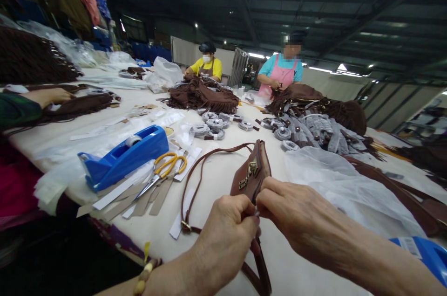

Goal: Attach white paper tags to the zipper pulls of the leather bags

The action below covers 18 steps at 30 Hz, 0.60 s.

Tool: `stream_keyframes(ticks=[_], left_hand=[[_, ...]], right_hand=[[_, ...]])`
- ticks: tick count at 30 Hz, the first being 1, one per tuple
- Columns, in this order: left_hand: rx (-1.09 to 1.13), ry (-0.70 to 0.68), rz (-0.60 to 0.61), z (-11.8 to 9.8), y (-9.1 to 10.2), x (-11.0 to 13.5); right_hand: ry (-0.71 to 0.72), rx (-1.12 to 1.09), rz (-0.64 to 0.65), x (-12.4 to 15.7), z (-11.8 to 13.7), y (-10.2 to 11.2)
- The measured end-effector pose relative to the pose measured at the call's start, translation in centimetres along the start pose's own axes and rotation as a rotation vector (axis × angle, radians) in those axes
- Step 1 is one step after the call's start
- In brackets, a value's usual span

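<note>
A small brown leather handbag (244,177) with a gold-coloured clasp rests on the white table in front of me. Its thin shoulder strap (193,179) curves out to the left, with a metal buckle near my left wrist. My left hand (226,235) is closed in a pinch at the bag's near end; a tiny pale bit shows at its fingertips, too small to name. Right against it, my right hand (284,205) has its fingers closed on the bag's near edge. Below both hands, a looped part of the strap (261,268) hangs down.
Yellow-handled scissors (167,168) lie on card strips beside a blue tape dispenser (127,154). Wrapped strap coils (214,123) and fringed brown bags (204,95) are piled beyond. Clear plastic (345,193) covers the right side. A co-worker's hand (52,96) is at left; two people (281,72) stand opposite.
</note>
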<state>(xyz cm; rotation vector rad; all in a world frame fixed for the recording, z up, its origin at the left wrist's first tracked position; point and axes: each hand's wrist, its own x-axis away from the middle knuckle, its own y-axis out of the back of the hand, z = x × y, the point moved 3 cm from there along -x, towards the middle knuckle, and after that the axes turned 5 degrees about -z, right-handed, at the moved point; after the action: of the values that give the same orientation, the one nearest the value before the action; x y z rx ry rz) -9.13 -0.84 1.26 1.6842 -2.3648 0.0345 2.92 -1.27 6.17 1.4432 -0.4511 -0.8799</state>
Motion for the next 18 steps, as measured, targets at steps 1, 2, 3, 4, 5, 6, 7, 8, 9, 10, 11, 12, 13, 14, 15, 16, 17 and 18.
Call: stream_keyframes(ticks=[1, 2, 3, 4, 5, 6, 7, 8, 9, 10, 11, 12, 13, 14, 15, 16, 17, 18], left_hand=[[0.018, 0.003, -0.007, 0.1, 0.0, 0.0], [0.031, -0.006, -0.014, 0.2, 0.0, -0.1], [0.034, -0.026, -0.019, 0.3, 0.1, -0.1], [0.026, -0.053, -0.024, 0.4, 0.1, -0.1], [0.012, -0.08, -0.03, 0.6, 0.2, -0.1], [-0.002, -0.099, -0.035, 0.7, 0.2, -0.1], [-0.013, -0.109, -0.037, 0.9, 0.3, -0.1], [-0.019, -0.114, -0.04, 1.0, 0.3, -0.1], [-0.017, -0.112, -0.045, 1.2, 0.3, -0.1], [-0.01, -0.107, -0.051, 1.3, 0.3, 0.0], [-0.003, -0.102, -0.058, 1.3, 0.3, 0.0], [0.002, -0.1, -0.061, 1.4, 0.2, 0.1], [0.008, -0.1, -0.065, 1.4, 0.2, 0.2], [0.015, -0.1, -0.064, 1.3, 0.2, 0.2], [0.023, -0.097, -0.058, 1.3, 0.2, 0.3], [0.044, -0.09, -0.047, 1.2, 0.1, 0.3], [0.078, -0.073, -0.037, 1.1, 0.1, 0.2], [0.124, -0.048, -0.025, 1.1, 0.1, 0.2]], right_hand=[[-0.031, -0.039, -0.006, -0.1, -0.3, 0.0], [-0.055, -0.084, -0.01, -0.1, -0.6, 0.1], [-0.069, -0.13, -0.006, -0.2, -0.8, 0.1], [-0.076, -0.174, 0.007, -0.3, -1.0, 0.1], [-0.08, -0.208, 0.021, -0.3, -1.1, 0.1], [-0.084, -0.233, 0.035, -0.4, -1.1, 0.1], [-0.092, -0.251, 0.04, -0.5, -1.2, 0.1], [-0.095, -0.268, 0.04, -0.6, -1.2, 0.2], [-0.097, -0.283, 0.035, -0.7, -1.2, 0.2], [-0.097, -0.301, 0.028, -0.7, -1.2, 0.3], [-0.098, -0.318, 0.022, -0.8, -1.1, 0.3], [-0.101, -0.331, 0.018, -0.9, -1.1, 0.3], [-0.105, -0.339, 0.016, -1.0, -1.2, 0.3], [-0.109, -0.342, 0.016, -1.1, -1.2, 0.3], [-0.111, -0.344, 0.016, -1.2, -1.2, 0.2], [-0.107, -0.351, 0.018, -1.3, -1.2, 0.3], [-0.096, -0.366, 0.013, -1.2, -1.2, 0.3], [-0.085, -0.387, -0.006, -1.1, -1.2, 0.4]])
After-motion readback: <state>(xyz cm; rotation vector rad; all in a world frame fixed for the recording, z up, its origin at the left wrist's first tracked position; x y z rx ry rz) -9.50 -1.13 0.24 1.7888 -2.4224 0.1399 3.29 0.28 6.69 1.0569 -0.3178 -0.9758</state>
